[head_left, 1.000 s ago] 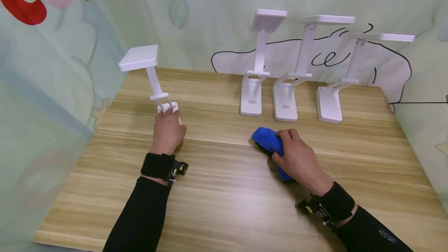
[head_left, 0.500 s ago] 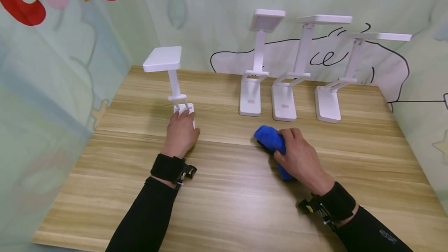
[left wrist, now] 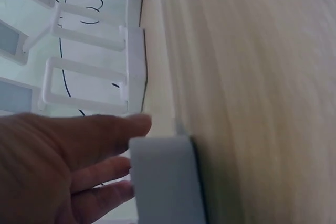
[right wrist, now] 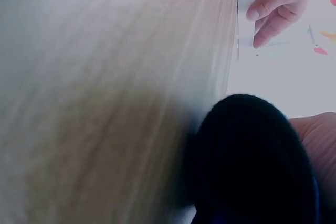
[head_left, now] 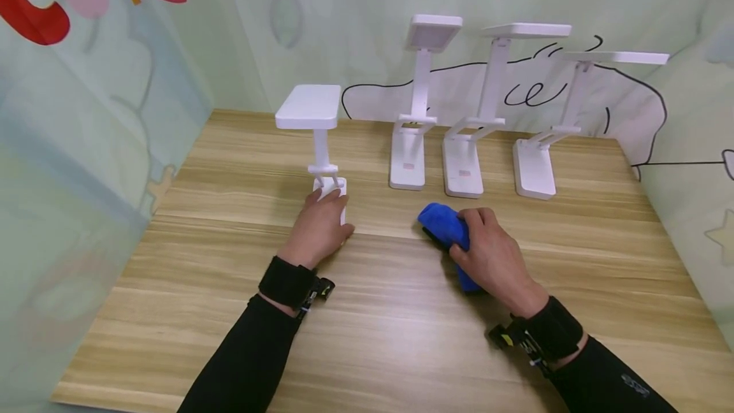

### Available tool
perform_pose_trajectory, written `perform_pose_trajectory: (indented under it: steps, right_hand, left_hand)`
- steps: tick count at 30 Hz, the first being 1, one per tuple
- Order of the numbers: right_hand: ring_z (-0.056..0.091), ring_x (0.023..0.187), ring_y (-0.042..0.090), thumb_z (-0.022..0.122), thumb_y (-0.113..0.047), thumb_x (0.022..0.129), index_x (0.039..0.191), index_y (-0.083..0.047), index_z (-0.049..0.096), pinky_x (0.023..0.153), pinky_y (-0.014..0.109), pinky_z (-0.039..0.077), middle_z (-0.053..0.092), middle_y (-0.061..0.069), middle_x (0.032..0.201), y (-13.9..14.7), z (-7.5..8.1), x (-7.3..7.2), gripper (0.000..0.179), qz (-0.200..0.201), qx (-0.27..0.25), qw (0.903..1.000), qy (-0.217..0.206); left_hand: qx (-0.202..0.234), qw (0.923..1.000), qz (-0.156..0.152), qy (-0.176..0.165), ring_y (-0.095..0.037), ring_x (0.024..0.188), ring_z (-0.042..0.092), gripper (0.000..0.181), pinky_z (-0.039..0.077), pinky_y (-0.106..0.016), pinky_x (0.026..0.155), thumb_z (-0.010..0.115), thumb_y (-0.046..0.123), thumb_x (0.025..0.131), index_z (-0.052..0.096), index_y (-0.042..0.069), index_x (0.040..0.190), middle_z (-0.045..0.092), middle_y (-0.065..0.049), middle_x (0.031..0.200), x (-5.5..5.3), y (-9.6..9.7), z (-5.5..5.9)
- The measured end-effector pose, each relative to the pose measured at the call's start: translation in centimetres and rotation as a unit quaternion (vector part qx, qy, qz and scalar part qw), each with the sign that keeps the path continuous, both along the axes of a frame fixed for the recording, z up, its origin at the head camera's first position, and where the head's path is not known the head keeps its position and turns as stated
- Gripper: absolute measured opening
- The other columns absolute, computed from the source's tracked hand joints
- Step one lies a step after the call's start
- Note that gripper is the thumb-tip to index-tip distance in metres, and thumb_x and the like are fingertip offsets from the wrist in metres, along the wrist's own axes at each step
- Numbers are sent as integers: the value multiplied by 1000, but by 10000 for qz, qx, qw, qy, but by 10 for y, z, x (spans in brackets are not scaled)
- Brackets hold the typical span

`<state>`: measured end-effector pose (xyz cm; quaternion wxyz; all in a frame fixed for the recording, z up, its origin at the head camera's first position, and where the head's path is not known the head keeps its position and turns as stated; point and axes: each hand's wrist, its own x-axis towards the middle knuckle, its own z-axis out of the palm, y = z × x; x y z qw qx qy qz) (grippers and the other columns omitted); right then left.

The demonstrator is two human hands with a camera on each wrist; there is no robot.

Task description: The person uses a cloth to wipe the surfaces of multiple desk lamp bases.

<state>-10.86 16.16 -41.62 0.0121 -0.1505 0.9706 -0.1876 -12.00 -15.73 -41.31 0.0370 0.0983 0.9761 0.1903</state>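
Observation:
My left hand (head_left: 318, 229) holds the base of a white desk lamp (head_left: 309, 107), with fingers over the base's top and the thumb at its right side. In the left wrist view the base (left wrist: 167, 182) sits on the wood surface below the fingers. A folded blue plush cloth (head_left: 444, 225) with a dark underside is under my right hand (head_left: 496, 253), gripped between thumb and fingers and resting on the table. Up close in the right wrist view the cloth (right wrist: 254, 156) looks nearly black, and my left hand (right wrist: 278, 3) shows beyond it at the lamp base.
Three more white desk lamps stand in a row at the back: one at left (head_left: 408, 158), one in the middle (head_left: 462, 167) and one at right (head_left: 533, 169). They rest on the wood-grain table (head_left: 390, 349). A printed curtain (head_left: 264, 30) hangs behind and beside it.
My left hand has moved the desk lamp to the right across the table, toward the row of three, and its head has turned to face more forward. The right hand and cloth barely shifted.

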Motion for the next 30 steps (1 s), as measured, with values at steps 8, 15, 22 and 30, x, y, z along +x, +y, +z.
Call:
perform_pose_trajectory:
  steps: [8,15,22,30]
  right_hand:
    - [64,110,51,74,-19,94,142,5,51,86,68,58,49,34,137,1,0,-1,59,-13,-10,10000,16]
    - [64,110,51,74,-19,94,142,6,50,87,69,57,49,33,137,2,0,-1,59,-48,-20,10000,-9]
    - [64,109,51,74,-19,94,142,6,50,87,70,57,49,33,136,4,0,-2,59,-116,-30,9999,-23]
    - [64,108,52,73,-20,95,143,7,49,85,70,57,49,34,135,10,3,-4,61,-241,-42,9997,-64]
  left_hand:
    - [117,9975,-564,-405,-36,150,45,63,23,-47,131,81,28,94,60,-3,144,56,-20,154,4,11,5]
    - [273,9927,-1069,-493,-43,153,38,65,27,-47,129,82,32,93,60,2,146,51,-19,159,8,18,4]
    - [132,9835,-1690,-634,-44,156,32,70,27,-47,129,84,29,91,57,5,151,45,-21,163,13,27,4]
    - [-186,9774,-2031,-548,-41,158,29,65,23,-46,131,80,27,96,56,9,153,43,-18,165,17,39,2]
